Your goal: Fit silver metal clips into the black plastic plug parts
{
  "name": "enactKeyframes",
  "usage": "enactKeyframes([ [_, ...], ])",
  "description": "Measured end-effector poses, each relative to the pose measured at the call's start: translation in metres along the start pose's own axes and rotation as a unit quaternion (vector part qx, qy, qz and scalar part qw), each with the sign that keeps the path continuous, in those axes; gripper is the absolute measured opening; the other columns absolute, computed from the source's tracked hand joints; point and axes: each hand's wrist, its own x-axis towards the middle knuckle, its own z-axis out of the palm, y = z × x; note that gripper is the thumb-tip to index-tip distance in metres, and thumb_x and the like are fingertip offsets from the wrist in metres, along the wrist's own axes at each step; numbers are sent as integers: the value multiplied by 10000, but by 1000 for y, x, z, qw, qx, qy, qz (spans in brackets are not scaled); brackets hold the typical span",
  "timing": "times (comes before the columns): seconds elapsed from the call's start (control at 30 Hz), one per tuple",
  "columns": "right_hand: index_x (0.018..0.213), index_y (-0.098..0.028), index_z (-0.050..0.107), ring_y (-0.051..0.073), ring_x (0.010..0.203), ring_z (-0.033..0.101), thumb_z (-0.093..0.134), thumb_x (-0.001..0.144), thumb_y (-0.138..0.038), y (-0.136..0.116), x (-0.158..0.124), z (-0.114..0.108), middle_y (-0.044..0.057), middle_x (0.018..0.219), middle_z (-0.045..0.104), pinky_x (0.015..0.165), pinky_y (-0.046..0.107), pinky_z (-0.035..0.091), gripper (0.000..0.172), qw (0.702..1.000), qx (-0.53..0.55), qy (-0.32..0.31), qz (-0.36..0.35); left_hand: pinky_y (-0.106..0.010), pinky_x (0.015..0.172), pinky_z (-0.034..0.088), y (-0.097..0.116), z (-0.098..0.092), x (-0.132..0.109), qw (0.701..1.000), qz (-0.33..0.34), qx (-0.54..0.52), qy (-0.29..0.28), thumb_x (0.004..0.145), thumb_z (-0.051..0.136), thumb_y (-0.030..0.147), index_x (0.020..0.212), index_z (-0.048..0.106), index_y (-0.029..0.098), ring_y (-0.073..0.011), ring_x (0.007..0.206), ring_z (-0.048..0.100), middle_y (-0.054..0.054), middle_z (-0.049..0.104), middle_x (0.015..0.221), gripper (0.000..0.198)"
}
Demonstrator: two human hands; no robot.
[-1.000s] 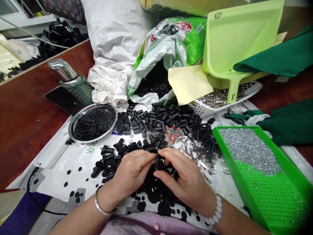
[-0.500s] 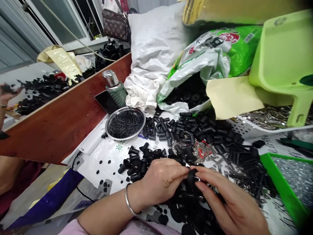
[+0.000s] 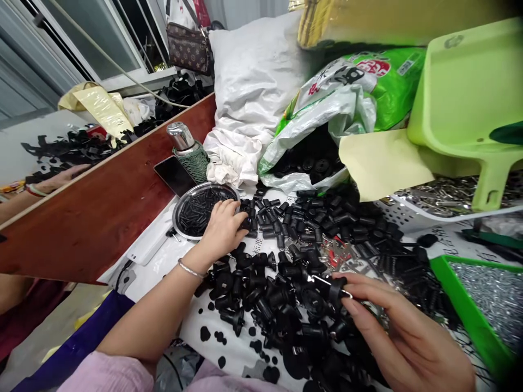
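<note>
My left hand [image 3: 223, 228] reaches forward to the small black plastic tubes [image 3: 286, 218] lying beside the round metal dish [image 3: 182, 202] of black springs; its fingers curl down onto the tubes. My right hand [image 3: 392, 326] stays near me and pinches a black plastic part [image 3: 335, 290] with a metal piece sticking out of it. Between the hands lies a heap of black knob-like parts [image 3: 261, 294] on a white printed sheet.
A green tray [image 3: 449, 283] of small silver pieces sits at right. Behind are a light green scoop [image 3: 469, 103], a white basket of metal clips [image 3: 445, 198], an open bag of black discs [image 3: 318, 158], a white sack, a flask and phone. Another person's hand [image 3: 57, 178] rests beyond the wooden divider.
My left hand has left the part and gone forward to the black tubes by the dish. My right hand keeps the part. The other person's hand has dropped onto their table.
</note>
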Motion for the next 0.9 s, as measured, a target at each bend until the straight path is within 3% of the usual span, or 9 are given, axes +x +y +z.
enactKeyframes([
  [0.13,1003,-198,574,156,968,602,542,870,-199,3,-1,0,43,1081,623,923,231,441,137,1000,-17,-5,-18,-591,1041,220,-13,15,9,1000,4,-2,-11,717,654,190,916,671,185,-344,1247,369,-130,526,1236,200],
  [0.3,1004,-201,577,152,966,600,549,864,-181,5,0,0,43,1069,622,924,235,442,144,1000,-13,3,-15,-569,1057,227,-8,17,5,998,6,-63,22,776,591,200,932,635,161,-319,1269,366,-133,527,1255,167],
  [0.37,1010,-199,574,159,972,598,553,857,-162,5,0,0,50,1071,621,924,250,442,158,1000,-2,-2,-8,-488,1012,360,3,14,-1,994,1,-105,41,818,539,205,1029,571,149,-264,1187,476,-131,566,1204,221],
  [0.47,1003,-195,568,174,979,598,547,851,-132,2,1,2,63,1064,622,906,276,457,166,1000,26,-10,4,-272,736,544,30,8,-12,981,-4,-191,39,868,475,215,1106,468,149,-141,847,639,-96,638,1048,247],
  [0.53,991,-195,568,189,980,599,545,846,-113,-2,2,4,71,1054,624,889,302,473,168,999,46,-7,9,-194,610,535,50,5,-21,950,-17,-311,16,872,473,205,1073,451,150,-98,724,633,-83,638,1002,210],
  [0.63,1001,-189,568,207,981,599,543,837,-89,-10,5,5,87,1055,620,878,339,484,194,997,71,-1,8,-182,571,519,72,2,-31,898,-44,-436,-24,846,521,191,1032,479,152,-85,667,608,-63,616,936,194],
  [0.9,1008,-171,566,207,981,599,546,821,-61,-24,7,7,98,1037,631,864,343,488,218,997,53,-15,-46,-278,713,519,86,1,-48,933,75,-350,27,815,568,148,1022,553,163,-147,843,562,-75,586,951,208],
])
